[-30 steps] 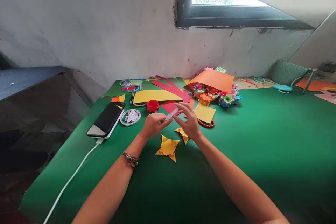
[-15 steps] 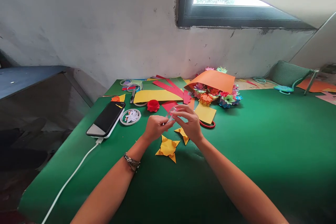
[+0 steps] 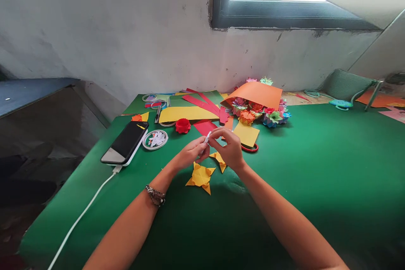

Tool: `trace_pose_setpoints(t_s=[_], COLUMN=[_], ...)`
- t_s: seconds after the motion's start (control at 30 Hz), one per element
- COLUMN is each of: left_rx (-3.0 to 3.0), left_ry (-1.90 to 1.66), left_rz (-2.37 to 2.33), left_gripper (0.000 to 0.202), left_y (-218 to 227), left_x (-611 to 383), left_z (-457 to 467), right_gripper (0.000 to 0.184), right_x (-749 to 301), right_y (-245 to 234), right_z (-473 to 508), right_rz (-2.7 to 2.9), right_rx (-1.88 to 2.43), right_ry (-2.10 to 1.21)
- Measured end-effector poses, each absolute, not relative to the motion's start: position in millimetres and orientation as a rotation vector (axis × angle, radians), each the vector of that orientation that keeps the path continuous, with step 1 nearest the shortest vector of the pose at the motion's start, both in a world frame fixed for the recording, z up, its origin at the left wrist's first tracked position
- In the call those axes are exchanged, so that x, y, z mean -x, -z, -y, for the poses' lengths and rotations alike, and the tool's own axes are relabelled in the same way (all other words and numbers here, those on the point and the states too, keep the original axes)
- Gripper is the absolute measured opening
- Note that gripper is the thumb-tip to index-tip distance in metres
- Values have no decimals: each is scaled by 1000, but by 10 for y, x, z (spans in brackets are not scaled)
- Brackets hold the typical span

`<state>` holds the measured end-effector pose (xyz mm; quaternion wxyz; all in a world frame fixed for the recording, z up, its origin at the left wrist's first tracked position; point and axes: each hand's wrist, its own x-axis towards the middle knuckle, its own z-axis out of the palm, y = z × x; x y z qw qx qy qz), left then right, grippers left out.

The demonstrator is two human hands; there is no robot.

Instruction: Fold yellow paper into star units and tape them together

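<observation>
One second ago the white strip (image 3: 207,137) showed long and straight; now only a short piece is seen between the left hand (image 3: 193,151) and the right hand (image 3: 228,147). Its visible long axis is slanted, the upper end pointing toward the wall (image 3: 142,42) and slightly rightward; fingers cover the rest, so perhaps it is bent. Both hands are nearly closed, pinching it above the green tabletop (image 3: 332,156), beyond the yellow paper star (image 3: 201,176).
</observation>
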<state>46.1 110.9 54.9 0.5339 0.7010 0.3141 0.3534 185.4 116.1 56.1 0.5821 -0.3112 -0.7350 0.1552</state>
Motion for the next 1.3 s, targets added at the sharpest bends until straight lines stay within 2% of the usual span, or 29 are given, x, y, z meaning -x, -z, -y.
trace_pose_setpoints(t_s=[0.17,0.23,0.33,0.43,0.57,0.73,0.83,1.17,1.3], left_rx=[-1795,-1887,-2024,-2144,-2277,-2316,-2327,-2283,-2241], left_ry=[-1001,-1033,-1001,-932,-861,-843,-844,-897,-900], left_rz=[-916,-967,-1005,-1095,-1269,-1375,-1383,-1340,-1250], left_gripper=[23,23,22,25,29,22,23,28,30], left_y=[-488,-473,-469,-499,-550,-563,-560,-561,-597], left_x=[-464,-449,-430,-425,-421,-407,-405,-361,-362], left_z=[-1134,-1149,-1160,-1147,-1119,-1117,-1127,-1162,-1188], right_gripper=[7,12,16,4,8,10,5,20,21], right_x=[-1824,-1815,-1826,-1855,-1861,-1834,-1833,-1870,-1866], right_y=[-531,-520,-530,-553,-550,-534,-531,-488,-518], right_z=[-1141,-1140,-1142,-1143,-1140,-1134,-1141,-1169,-1147], right_rz=[1771,1791,1812,1796,1821,1851,1854,2092,2076], right_rx=[738,750,762,772,755,742,799,748,731], right_ry=[-215,-212,-199,-170,-171,-167,-180,164,255])
